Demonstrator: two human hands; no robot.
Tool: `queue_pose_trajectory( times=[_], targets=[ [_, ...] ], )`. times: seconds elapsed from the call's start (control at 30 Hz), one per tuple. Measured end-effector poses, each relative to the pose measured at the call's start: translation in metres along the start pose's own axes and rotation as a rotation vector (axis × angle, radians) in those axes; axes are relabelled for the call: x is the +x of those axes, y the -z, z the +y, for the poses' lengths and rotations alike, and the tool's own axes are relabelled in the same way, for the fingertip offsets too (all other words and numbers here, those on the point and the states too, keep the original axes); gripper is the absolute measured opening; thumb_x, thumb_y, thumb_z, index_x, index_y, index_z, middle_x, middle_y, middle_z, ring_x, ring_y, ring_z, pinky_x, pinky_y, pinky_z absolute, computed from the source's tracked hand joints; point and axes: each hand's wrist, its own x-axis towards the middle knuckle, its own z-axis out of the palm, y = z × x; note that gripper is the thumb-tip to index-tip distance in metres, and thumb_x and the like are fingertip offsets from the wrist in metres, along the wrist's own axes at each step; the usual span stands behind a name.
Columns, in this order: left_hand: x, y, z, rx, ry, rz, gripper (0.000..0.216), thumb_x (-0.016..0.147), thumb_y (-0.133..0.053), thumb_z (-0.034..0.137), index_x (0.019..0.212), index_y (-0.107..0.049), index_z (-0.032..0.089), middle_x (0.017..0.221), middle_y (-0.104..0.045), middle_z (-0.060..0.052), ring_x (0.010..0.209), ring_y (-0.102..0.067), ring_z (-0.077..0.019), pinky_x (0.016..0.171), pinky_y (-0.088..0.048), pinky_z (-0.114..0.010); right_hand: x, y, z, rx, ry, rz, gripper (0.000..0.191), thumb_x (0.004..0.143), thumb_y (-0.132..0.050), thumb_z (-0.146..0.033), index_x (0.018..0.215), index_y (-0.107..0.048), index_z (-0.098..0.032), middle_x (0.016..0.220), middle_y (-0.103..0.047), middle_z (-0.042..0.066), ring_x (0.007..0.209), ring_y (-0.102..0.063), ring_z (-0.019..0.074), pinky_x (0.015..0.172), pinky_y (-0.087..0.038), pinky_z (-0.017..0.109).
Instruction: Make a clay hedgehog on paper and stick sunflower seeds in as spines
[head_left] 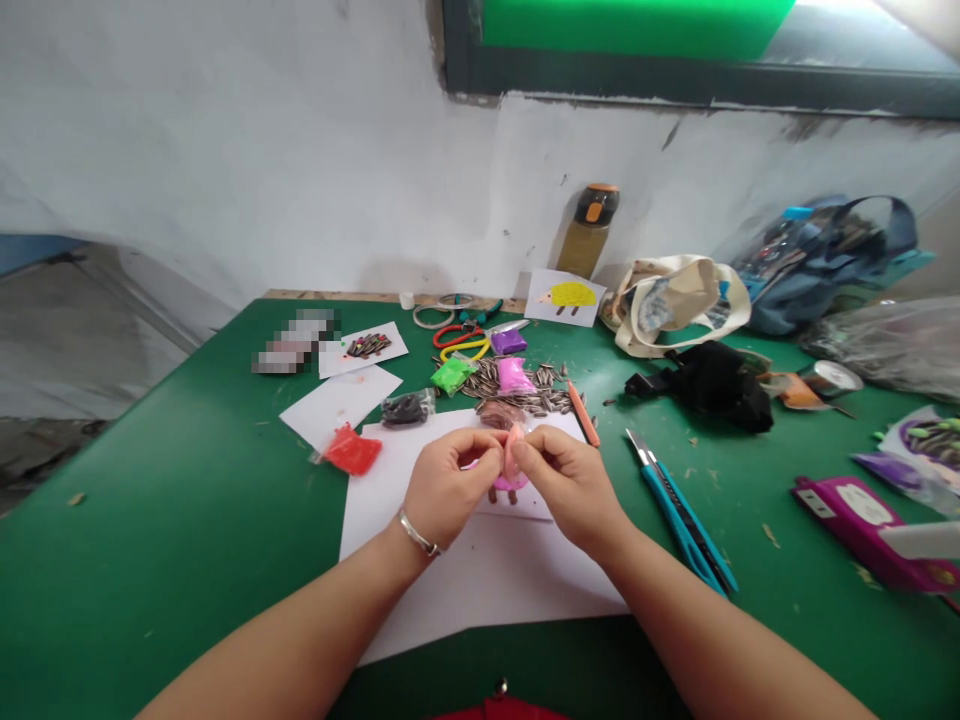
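Observation:
My left hand (448, 483) and my right hand (564, 482) meet above a white paper sheet (480, 575) at the table's middle. Both pinch a small lump of pink clay (514, 450) between thumb and fingertips. Under it lies a small white card with a pink shape (512, 484) on it, partly hidden by my fingers. A silver bracelet (417, 535) circles my left wrist.
On the green table (165, 520): small bags of red (352, 450), black (405, 408), green (452, 375), magenta (516, 375) and purple (508, 342) clay, sunflower seeds (487, 385), a blue utility knife (679, 510), scissors (461, 338), a yellow hedgehog card (564, 297), bags, a bottle (591, 230).

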Motion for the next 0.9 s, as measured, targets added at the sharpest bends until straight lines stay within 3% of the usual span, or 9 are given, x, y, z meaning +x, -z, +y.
queue_pose_trajectory(
  times=[0.1, 0.33, 0.43, 0.6, 0.8, 0.9],
  targets=[
    [0.0006, 0.0027, 0.0009, 0.023, -0.032, -0.004, 0.016, 0.078, -0.061, 0.027, 0.07, -0.064, 0.014, 0.095, -0.071, -0.008, 0.085, -0.066, -0.0194, 0.076, -0.055, -0.03, -0.0003, 0.0004, -0.0018, -0.096, 0.017, -0.013, 0.022, 0.089, -0.054, -0.028, 0.069, -0.059, -0.019, 0.068, -0.058, 0.0, 0.063, -0.053, 0.0127, 0.062, -0.042, 0.026],
    [0.0018, 0.0031, 0.0039, 0.044, -0.013, -0.003, 0.018, 0.077, -0.064, 0.032, 0.071, -0.063, 0.015, 0.096, -0.07, -0.007, 0.086, -0.066, -0.0196, 0.071, -0.056, -0.028, -0.0004, -0.0014, -0.0054, -0.31, 0.163, -0.095, 0.017, 0.085, -0.052, -0.016, 0.07, -0.059, -0.021, 0.067, -0.059, -0.002, 0.066, -0.052, 0.0125, 0.064, -0.04, 0.025],
    [0.002, 0.0035, 0.003, 0.108, -0.031, 0.012, 0.015, 0.078, -0.061, 0.028, 0.073, -0.066, 0.015, 0.093, -0.071, -0.007, 0.085, -0.066, -0.0188, 0.074, -0.055, -0.029, -0.0008, -0.0029, -0.004, -0.273, 0.117, -0.071, 0.016, 0.083, -0.052, -0.015, 0.068, -0.057, -0.021, 0.067, -0.058, -0.002, 0.065, -0.051, 0.0122, 0.061, -0.039, 0.024],
    [0.0009, 0.0025, 0.0031, 0.112, -0.067, 0.048, 0.014, 0.077, -0.059, 0.025, 0.068, -0.063, 0.015, 0.097, -0.07, -0.007, 0.086, -0.066, -0.0179, 0.071, -0.055, -0.027, 0.001, -0.0004, 0.0016, -0.197, -0.057, 0.09, 0.017, 0.08, -0.052, -0.018, 0.063, -0.052, -0.02, 0.061, -0.05, -0.003, 0.057, -0.044, 0.011, 0.053, -0.035, 0.023],
    [-0.0009, 0.0037, 0.0038, 0.314, -0.243, 0.094, 0.015, 0.079, -0.058, 0.022, 0.066, -0.063, 0.017, 0.098, -0.069, -0.005, 0.095, -0.064, -0.0194, 0.09, -0.05, -0.035, 0.0033, 0.0033, 0.0035, -0.268, -0.073, 0.13, 0.018, 0.078, -0.051, -0.018, 0.061, -0.048, -0.02, 0.059, -0.046, -0.004, 0.057, -0.042, 0.0114, 0.052, -0.033, 0.024],
    [0.001, 0.0074, -0.0001, 0.415, -0.351, 0.073, 0.01, 0.082, -0.059, 0.026, 0.083, -0.066, 0.019, 0.108, -0.067, -0.006, 0.104, -0.061, -0.0209, 0.097, -0.046, -0.039, 0.0038, 0.0036, 0.002, -0.204, -0.021, 0.08, 0.016, 0.081, -0.052, -0.022, 0.065, -0.051, -0.02, 0.07, -0.052, -0.001, 0.066, -0.048, 0.0129, 0.057, -0.039, 0.024]
  ],
)
